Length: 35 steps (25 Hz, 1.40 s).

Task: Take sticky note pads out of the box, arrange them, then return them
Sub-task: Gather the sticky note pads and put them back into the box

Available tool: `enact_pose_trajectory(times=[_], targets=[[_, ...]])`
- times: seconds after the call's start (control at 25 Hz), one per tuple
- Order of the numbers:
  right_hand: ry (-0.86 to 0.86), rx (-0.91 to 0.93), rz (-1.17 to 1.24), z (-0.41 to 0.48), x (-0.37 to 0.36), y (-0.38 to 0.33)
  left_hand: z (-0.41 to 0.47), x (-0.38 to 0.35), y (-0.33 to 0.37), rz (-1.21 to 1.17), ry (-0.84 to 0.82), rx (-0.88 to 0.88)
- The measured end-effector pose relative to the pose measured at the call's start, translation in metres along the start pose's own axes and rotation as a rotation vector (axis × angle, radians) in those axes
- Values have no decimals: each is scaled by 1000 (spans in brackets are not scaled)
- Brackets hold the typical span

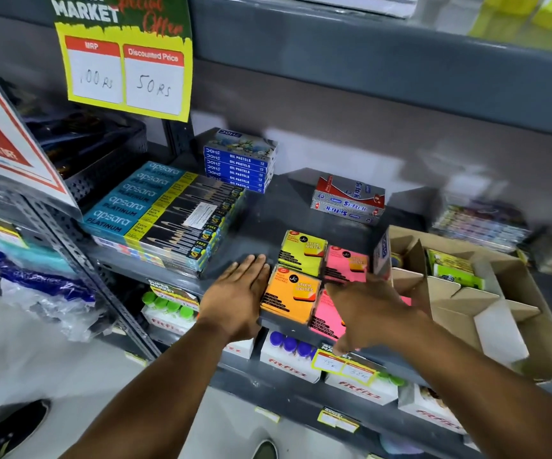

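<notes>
Your left hand [239, 294] flat beside pads [290, 293], holding nothing | right hand [365, 309] covers pink pad [326, 318], grip unclear | risk: nudging pads off shelf [268, 210] edge

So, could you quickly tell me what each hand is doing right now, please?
Left hand: open and flat, holding nothing, against the left side of the orange pad.
Right hand: open over the front pink pad; any grip cannot be told.

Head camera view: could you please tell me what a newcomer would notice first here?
Probably the bright sticky note pads, yellow, orange and pink, grouped at the shelf's front edge between both hands, left and right. Next, the yellow price sign hanging upper left, then the open cardboard box at right.
</notes>
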State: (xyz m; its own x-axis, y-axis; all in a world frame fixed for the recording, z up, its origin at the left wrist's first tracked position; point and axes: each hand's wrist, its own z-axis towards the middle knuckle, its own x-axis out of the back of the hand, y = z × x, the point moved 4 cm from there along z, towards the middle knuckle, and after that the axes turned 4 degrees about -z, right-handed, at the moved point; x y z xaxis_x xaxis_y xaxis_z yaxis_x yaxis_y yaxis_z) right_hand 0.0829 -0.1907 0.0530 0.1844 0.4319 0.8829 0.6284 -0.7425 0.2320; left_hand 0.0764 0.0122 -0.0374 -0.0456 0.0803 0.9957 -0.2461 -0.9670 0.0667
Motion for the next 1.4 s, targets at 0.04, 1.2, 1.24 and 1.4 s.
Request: enact_pose_trajectory(times=[0.04, 1.2, 1.24, 1.4], targets=[[23, -21, -12, 0, -2, -1, -1, 1, 1, -1, -2, -1], [6, -154, 40, 69, 34, 62, -1, -2, 1, 13, 13, -20], [8, -153, 25, 70, 34, 62, -1, -2, 1, 12, 12, -19], [29, -147, 14, 71, 30, 59, -1, -2, 0, 21, 6, -17]])
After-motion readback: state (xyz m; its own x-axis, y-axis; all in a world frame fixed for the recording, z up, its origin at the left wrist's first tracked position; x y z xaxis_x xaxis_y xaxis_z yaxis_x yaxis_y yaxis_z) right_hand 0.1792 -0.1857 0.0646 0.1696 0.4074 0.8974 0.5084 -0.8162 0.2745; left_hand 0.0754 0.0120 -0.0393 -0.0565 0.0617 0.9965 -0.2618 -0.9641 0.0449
